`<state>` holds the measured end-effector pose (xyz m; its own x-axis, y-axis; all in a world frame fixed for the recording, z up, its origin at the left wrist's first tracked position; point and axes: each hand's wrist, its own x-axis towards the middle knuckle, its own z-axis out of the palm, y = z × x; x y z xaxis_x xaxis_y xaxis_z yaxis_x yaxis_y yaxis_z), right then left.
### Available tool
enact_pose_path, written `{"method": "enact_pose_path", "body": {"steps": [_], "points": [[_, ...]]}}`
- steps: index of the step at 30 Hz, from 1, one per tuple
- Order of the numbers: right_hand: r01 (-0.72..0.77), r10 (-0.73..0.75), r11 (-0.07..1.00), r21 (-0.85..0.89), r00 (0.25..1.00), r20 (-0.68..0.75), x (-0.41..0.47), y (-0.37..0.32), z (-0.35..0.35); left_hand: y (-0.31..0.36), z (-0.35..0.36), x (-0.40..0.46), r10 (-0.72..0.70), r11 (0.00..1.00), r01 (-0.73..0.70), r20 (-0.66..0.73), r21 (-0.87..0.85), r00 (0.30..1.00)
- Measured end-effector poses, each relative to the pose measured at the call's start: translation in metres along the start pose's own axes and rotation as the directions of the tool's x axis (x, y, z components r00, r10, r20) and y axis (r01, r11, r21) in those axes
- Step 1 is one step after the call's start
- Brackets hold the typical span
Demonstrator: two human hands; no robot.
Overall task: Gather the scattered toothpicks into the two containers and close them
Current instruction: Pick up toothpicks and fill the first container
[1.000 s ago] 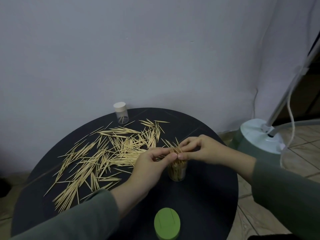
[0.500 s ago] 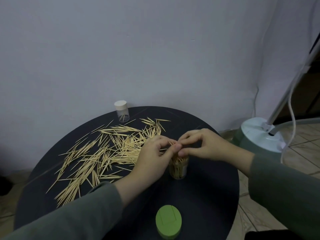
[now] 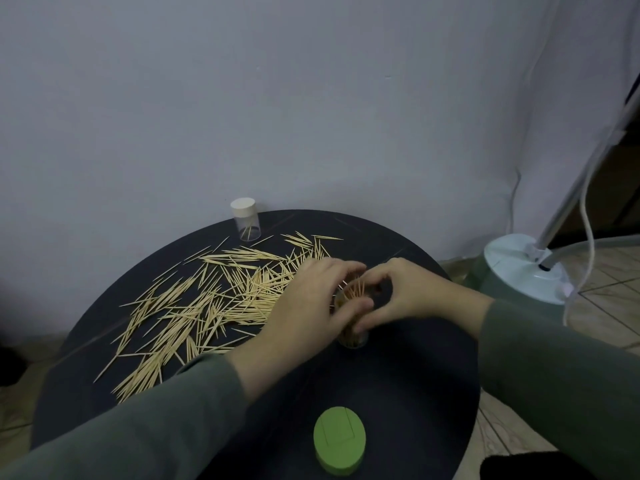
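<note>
Head view. A round black table (image 3: 415, 393) filled the lower half of the frame. Across its left and centre lay a wide scatter of thin pale wooden toothpicks (image 3: 194, 306), overlapping at many angles. Right of centre stood a small clear cylindrical container (image 3: 351, 336), open at the top, with a bundle of toothpicks standing upright in it, tips fanned out above the rim. The left hand (image 3: 308, 317) curled round the container's left side, thumb across its front; the right hand (image 3: 405, 292) curled round its right side, fingers arched over the protruding tips. Both hands were thus clasped on the same container, nearly touching one another.

At the upper left edge of the table stood a second clear container with a white cap (image 3: 245, 220), capped, holding only a few toothpicks. At the bottom centre lay a green round lid (image 3: 339, 445), well apart from the open container.

Handling, as judged: the toothpicks appeared very light, stiff yet easily snapped, and sharp at the ends; loose ones probably roll and slip from a pinch, so they would best be swept into a parallel bundle and gripped round the middle. The container seemed light and liable to tip, so holding it low on the wall would steady it. Most toothpicks remained ungathered.
</note>
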<state>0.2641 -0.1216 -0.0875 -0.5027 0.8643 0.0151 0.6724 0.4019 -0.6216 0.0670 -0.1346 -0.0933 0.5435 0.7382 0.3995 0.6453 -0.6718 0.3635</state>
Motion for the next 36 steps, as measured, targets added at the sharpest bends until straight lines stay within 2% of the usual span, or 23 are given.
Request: {"method": "enact_pose_path", "body": {"steps": [2,4,7,12,14,17,20,23,27,32,36], "points": [[-0.01,0.01,1.0,-0.016,1.0,-0.021,0.003,0.003,0.001,-0.003,-0.002,-0.01,0.016,0.993,-0.021,0.045,0.112,0.999],[-0.002,0.002,1.0,-0.014,0.999,-0.038,0.004,0.005,0.002,-0.003,0.001,-0.02,-0.034,0.981,0.009,0.125,0.195,0.992],[0.007,-0.008,1.0,-0.018,0.998,-0.055,0.003,0.004,0.002,-0.002,0.003,-0.024,-0.074,0.981,0.039,0.179,0.19,0.981],[-0.014,0.016,1.0,0.02,0.997,-0.078,0.004,0.006,0.005,-0.005,0.007,-0.022,0.102,0.98,-0.134,0.208,0.144,0.973],[-0.012,0.015,0.999,0.033,0.997,-0.07,0.004,0.008,0.006,-0.007,0.009,-0.022,0.123,0.973,-0.153,0.171,0.175,0.978],[-0.012,0.014,0.999,0.032,0.998,-0.057,0.004,0.01,0.005,-0.013,0.006,-0.021,0.216,0.939,-0.215,0.028,0.269,0.976],[-0.044,0.046,0.999,0.025,0.998,-0.051,0.003,0.009,0.005,-0.019,0.004,-0.019,0.17,0.941,-0.151,-0.037,0.302,0.985],[-0.075,0.076,0.997,0.018,0.996,-0.055,0.002,0.009,0.005,-0.016,0.008,-0.021,0.067,0.934,-0.064,0.003,0.351,0.998],[-0.058,0.06,0.998,0.022,0.997,-0.049,0.003,0.009,0.005,-0.01,0.014,-0.027,0.135,0.95,-0.148,0.066,0.273,0.989],[-0.09,0.091,0.996,0.016,0.994,-0.061,0.001,0.008,0.005,0.0,0.013,-0.025,0.133,0.974,-0.132,0.008,0.183,0.991],[-0.11,0.111,0.994,0.018,0.992,-0.055,0.002,0.01,0.005,-0.004,0.014,-0.018,0.183,0.909,-0.201,0.083,0.366,0.98]]}}
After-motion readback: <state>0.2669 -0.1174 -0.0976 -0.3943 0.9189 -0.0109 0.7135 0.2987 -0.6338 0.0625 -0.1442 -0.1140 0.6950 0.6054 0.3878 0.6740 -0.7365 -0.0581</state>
